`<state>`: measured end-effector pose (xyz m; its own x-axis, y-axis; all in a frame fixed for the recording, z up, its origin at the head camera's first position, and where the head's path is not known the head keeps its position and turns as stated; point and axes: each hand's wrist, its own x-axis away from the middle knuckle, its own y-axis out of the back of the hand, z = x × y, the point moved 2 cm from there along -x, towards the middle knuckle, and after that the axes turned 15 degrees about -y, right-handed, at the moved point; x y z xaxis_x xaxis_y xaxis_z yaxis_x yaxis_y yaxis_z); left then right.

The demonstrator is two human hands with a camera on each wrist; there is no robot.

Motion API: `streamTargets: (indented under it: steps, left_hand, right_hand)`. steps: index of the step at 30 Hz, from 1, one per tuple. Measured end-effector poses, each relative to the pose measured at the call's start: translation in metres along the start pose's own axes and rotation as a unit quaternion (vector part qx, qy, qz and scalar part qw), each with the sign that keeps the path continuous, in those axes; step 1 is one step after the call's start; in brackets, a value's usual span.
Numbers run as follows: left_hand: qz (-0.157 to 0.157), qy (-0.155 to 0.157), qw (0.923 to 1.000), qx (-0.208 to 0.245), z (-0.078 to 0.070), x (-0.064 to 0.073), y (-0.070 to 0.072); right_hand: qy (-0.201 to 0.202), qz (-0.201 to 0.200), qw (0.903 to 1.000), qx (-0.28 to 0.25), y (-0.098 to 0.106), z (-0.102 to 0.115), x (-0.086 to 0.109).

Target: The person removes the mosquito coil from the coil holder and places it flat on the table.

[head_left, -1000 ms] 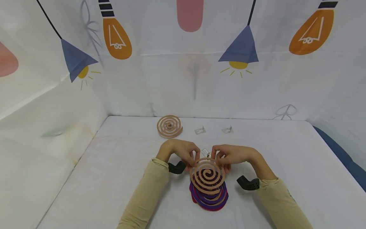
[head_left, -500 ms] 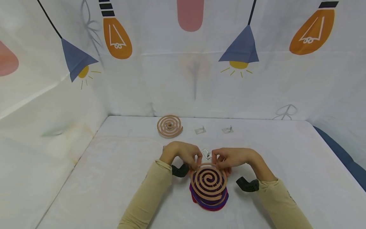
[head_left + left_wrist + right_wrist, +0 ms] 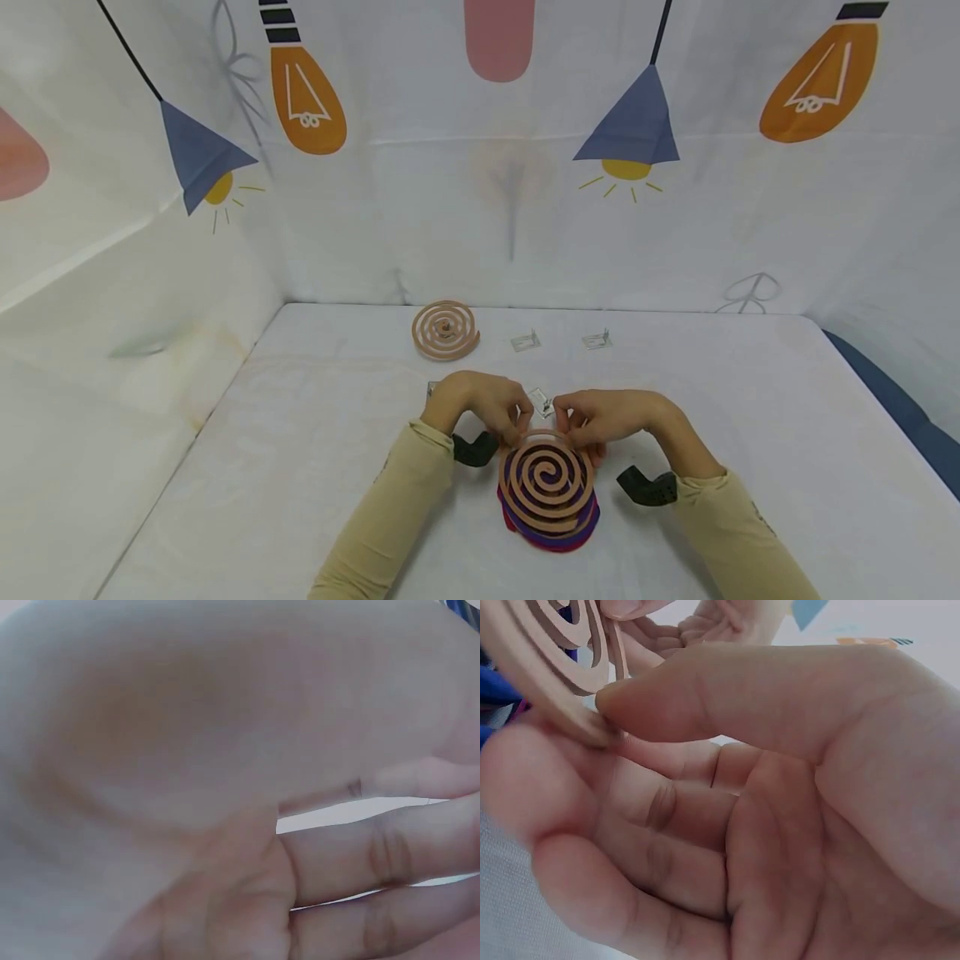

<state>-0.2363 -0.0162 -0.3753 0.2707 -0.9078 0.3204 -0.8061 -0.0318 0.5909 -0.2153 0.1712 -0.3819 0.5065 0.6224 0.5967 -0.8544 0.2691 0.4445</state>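
In the head view, a tan mosquito coil point(image 3: 551, 527) is held by its far edge, tilted over a small stack. My left hand point(image 3: 491, 406) pinches the far left of its rim, and my right hand point(image 3: 613, 414) the far right. Beneath lie a purple coil point(image 3: 558, 542) and some red point(image 3: 507, 520) at the lower edge. The right wrist view shows the thumb point(image 3: 660, 701) on the coil's rim point(image 3: 536, 682), fingers curled below. Palm and fingers point(image 3: 352, 855) of the left hand fill the left wrist view, hiding its grip.
Farther back lies another tan coil point(image 3: 468, 342) with a small metal piece at its middle. Flat metal coil stands point(image 3: 525, 341) lie on the white table point(image 3: 300, 467), one just beyond the hands and one partly behind the left wrist. A patterned cloth wall point(image 3: 420, 217) closes off the back.
Both hands have come slightly nearer and lower with the tan coil, which now covers more of the purple one. In the last half second they have barely moved.
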Motion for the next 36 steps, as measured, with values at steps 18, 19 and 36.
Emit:
streamTargets:
  steps: [18, 19, 36]
  left_hand:
    - [0.007, 0.012, 0.9999, -0.002, -0.0065, -0.0005, -0.0018]
    - [0.009, 0.012, 0.9999, -0.005, -0.0069, -0.0005, -0.0016]
    - [0.029, 0.066, 0.9965, -0.043, -0.0037, -0.0052, -0.0080]
  right_hand:
    - [0.026, -0.031, 0.9964, 0.075, -0.0010, 0.0033, 0.0004]
    - [0.021, -0.029, 0.9966, 0.073, -0.0011, 0.0036, 0.0006]
    - [-0.019, -0.028, 0.9946, 0.098, -0.0057, 0.0015, -0.0066]
